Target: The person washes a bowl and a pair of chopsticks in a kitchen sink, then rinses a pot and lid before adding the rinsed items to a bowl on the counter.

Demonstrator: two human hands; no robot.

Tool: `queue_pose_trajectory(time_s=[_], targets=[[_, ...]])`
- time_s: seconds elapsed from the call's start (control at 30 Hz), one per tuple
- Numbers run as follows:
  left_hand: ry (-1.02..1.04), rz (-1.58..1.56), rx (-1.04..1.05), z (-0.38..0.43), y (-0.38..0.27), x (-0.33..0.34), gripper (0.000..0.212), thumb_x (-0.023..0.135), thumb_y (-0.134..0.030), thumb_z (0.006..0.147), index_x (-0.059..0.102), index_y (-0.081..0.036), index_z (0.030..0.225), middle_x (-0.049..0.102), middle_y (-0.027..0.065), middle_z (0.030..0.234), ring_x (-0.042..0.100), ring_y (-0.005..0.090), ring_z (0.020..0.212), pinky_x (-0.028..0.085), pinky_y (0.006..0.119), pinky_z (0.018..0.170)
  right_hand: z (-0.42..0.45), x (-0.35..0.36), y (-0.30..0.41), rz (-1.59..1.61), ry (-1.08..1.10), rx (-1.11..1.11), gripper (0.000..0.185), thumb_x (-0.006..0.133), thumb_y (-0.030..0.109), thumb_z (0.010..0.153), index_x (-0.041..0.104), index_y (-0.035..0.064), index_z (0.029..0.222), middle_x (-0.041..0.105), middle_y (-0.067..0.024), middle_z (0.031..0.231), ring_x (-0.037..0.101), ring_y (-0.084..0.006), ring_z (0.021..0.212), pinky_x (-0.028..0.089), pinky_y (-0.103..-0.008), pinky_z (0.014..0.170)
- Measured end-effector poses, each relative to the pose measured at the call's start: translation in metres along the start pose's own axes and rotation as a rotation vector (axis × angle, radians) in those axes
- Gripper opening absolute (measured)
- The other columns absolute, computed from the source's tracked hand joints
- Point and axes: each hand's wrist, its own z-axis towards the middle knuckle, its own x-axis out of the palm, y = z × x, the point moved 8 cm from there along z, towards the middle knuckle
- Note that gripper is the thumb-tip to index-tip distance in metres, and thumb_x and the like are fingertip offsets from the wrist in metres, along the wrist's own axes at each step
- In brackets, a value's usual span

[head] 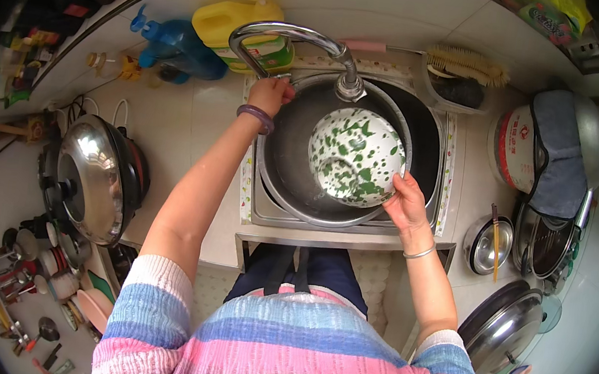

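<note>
My left hand (pixel 270 95), with a purple bangle at its wrist, is closed around the handle at the base of the chrome faucet (pixel 289 29). A large grey metal basin (pixel 287 158) sits in the steel sink (pixel 440 142). Over the basin's right half, my right hand (pixel 407 202) grips the near right rim of a white bowl (pixel 333 135) covered in green patches. Whether these patches are printed or loose leaf pieces is unclear. The faucet's spout hangs just beyond the bowl's far rim. Running water cannot be made out for certain.
Behind the sink stand a yellow jug (pixel 213 16), a blue pump bottle (pixel 182 49) and a bottle brush (pixel 466 64) over a plastic tub (pixel 442 98). A lidded pan (pixel 95 180) is at left. Metal bowls (pixel 487 244) and a lidded pot (pixel 504 332) are at right.
</note>
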Motion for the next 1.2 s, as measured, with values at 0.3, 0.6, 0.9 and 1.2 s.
queue_pose_trajectory(time_s=[0.3, 0.6, 0.9, 1.2], targets=[[-0.145, -0.671, -0.255, 0.005, -0.012, 0.012, 0.028, 0.045, -0.021, 0.091, 0.052, 0.006, 0.098, 0.06, 0.0149, 0.088, 0.061, 0.0232, 0.075, 0.051, 0.03, 0.065, -0.004, 0.002, -0.015, 0.273, 0.033, -0.066, 0.032, 0.043, 0.012, 0.092, 0.046, 0.0029, 0.122, 0.055, -0.0084, 0.119, 0.051, -0.0218, 0.111, 0.038, -0.039, 0.097], [0.24, -0.214, -0.208, -0.127, -0.052, 0.035, 0.056, 0.055, -0.041, 0.085, 0.046, 0.0, 0.122, 0.052, 0.011, 0.116, 0.053, 0.0202, 0.103, 0.046, 0.03, 0.079, -0.022, 0.011, -0.006, 0.17, 0.015, -0.191, 0.031, 0.046, 0.013, 0.091, 0.047, 0.0023, 0.12, 0.055, -0.0095, 0.118, 0.052, -0.0218, 0.111, 0.039, -0.0394, 0.097], [0.586, -0.751, -0.373, -0.202, -0.08, 0.046, 0.063, 0.053, -0.049, 0.084, 0.038, -0.006, 0.129, 0.045, 0.0117, 0.124, 0.046, 0.0265, 0.113, 0.043, 0.049, 0.089, -0.066, 0.148, -0.002, -1.578, 0.305, -0.811, 0.029, 0.06, -0.002, 0.066, 0.065, 0.0079, 0.093, 0.064, -0.0094, 0.088, 0.06, -0.0257, 0.083, 0.045, -0.0342, 0.078], [0.144, 0.251, 0.399, -0.207, -0.124, -0.004, 0.101, 0.077, -0.034, 0.05, 0.029, 0.002, 0.132, 0.042, 0.024, 0.12, 0.04, 0.0345, 0.114, 0.035, 0.037, 0.096, -0.046, 0.143, 0.012, -1.656, 0.091, -0.746, 0.052, 0.065, 0.007, 0.065, 0.05, 0.0025, 0.114, 0.052, -0.014, 0.115, 0.046, -0.0313, 0.11, 0.036, -0.0376, 0.095]])
